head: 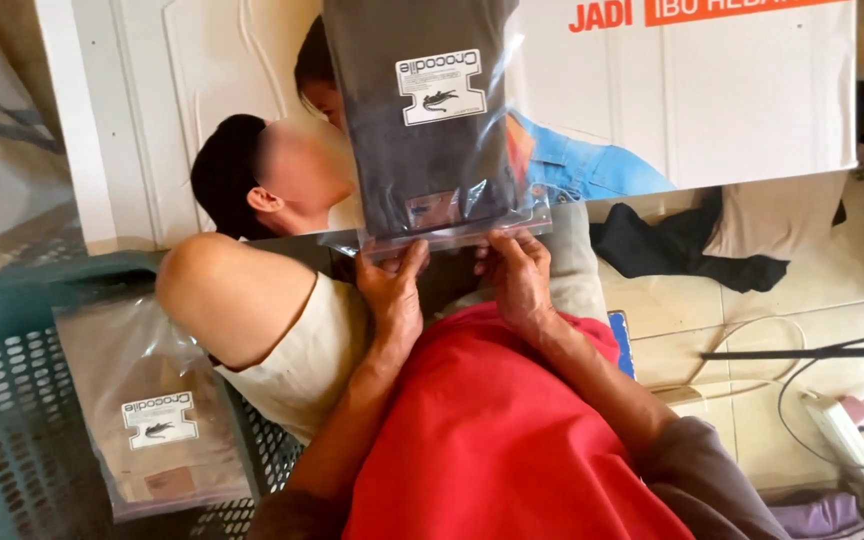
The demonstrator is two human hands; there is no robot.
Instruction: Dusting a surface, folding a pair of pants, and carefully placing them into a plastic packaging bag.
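A dark grey folded garment in a clear plastic bag (422, 110) with a white label is held up in front of me. My left hand (392, 290) pinches the bag's lower edge on the left with thumb and fingers. My right hand (517, 275) grips the same edge on the right. Both hands press along the bag's open flap. A red cloth (492, 430) lies over my lap below my forearms.
A teal plastic basket (2, 400) at lower left holds a bagged beige garment (152, 410). A printed banner (712, 90) with pictured people lies beneath. A dark cloth (672, 245), cables (812, 350) and a white power strip (847, 430) sit on the tiled floor at right.
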